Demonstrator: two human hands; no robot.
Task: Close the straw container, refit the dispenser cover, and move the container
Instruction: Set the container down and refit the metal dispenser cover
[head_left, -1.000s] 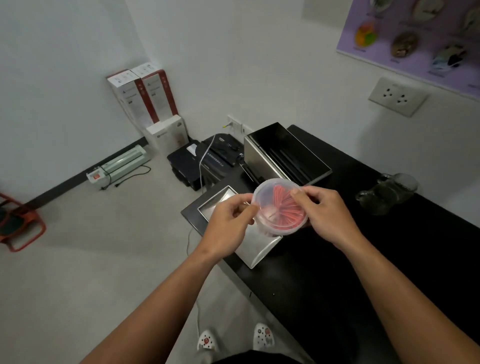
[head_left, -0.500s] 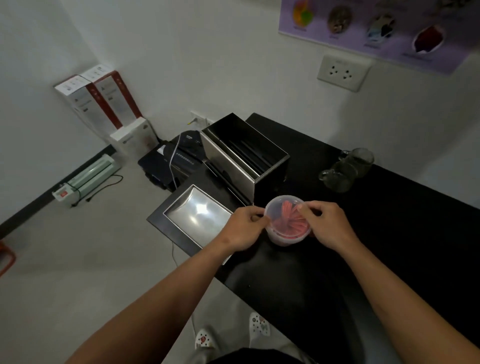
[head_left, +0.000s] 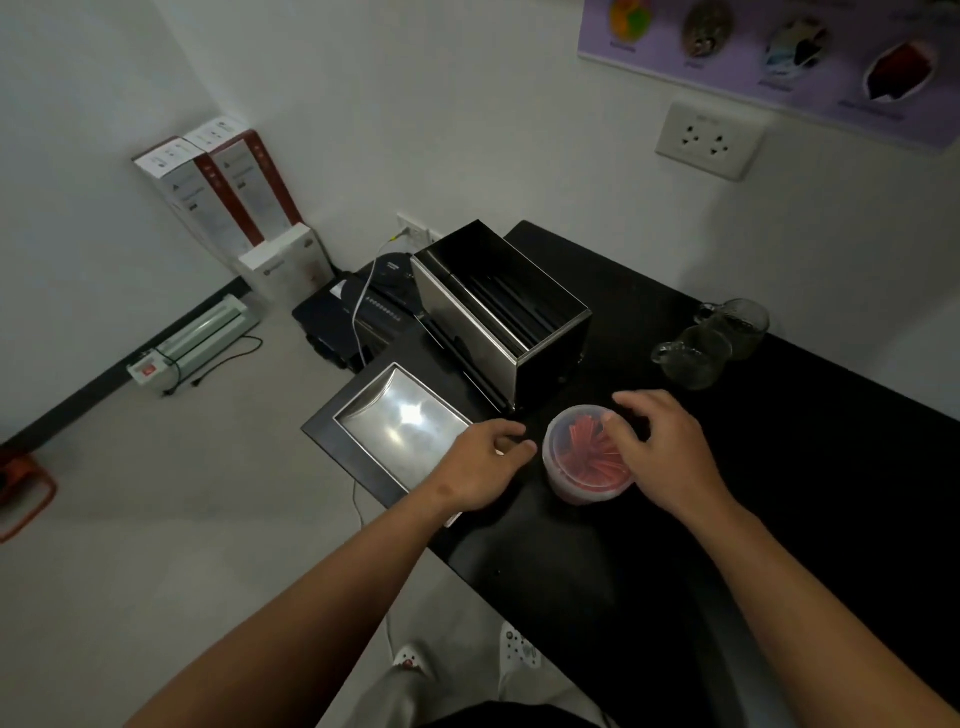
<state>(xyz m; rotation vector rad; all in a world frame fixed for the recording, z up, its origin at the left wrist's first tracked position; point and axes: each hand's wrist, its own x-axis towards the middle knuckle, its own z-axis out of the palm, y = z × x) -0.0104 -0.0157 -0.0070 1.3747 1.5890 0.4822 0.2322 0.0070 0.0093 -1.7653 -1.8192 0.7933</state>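
A round clear straw container (head_left: 579, 460) full of red straws stands on the black counter (head_left: 779, 519), its clear lid on top. My right hand (head_left: 665, 452) hovers over its right side with fingers spread, the fingertips just at the lid. Just left of the container, my left hand (head_left: 480, 465) is off it, fingers loosely curled and holding nothing. The steel dispenser box (head_left: 498, 317) stands open-topped behind the container. Its shiny steel cover (head_left: 405, 431) lies flat on the counter's left corner, partly under my left hand.
Two glass pitchers (head_left: 711, 343) stand at the back right of the counter. A black printer (head_left: 358, 317) with a white cable sits on the floor by the counter's left end. Boxes (head_left: 223, 202) lean in the corner, and a laminator (head_left: 202, 338) lies by the wall.
The container went from held in both hands above the cover down onto the counter in front of the dispenser. Both hands have since come off it, the left drawing away to the left.
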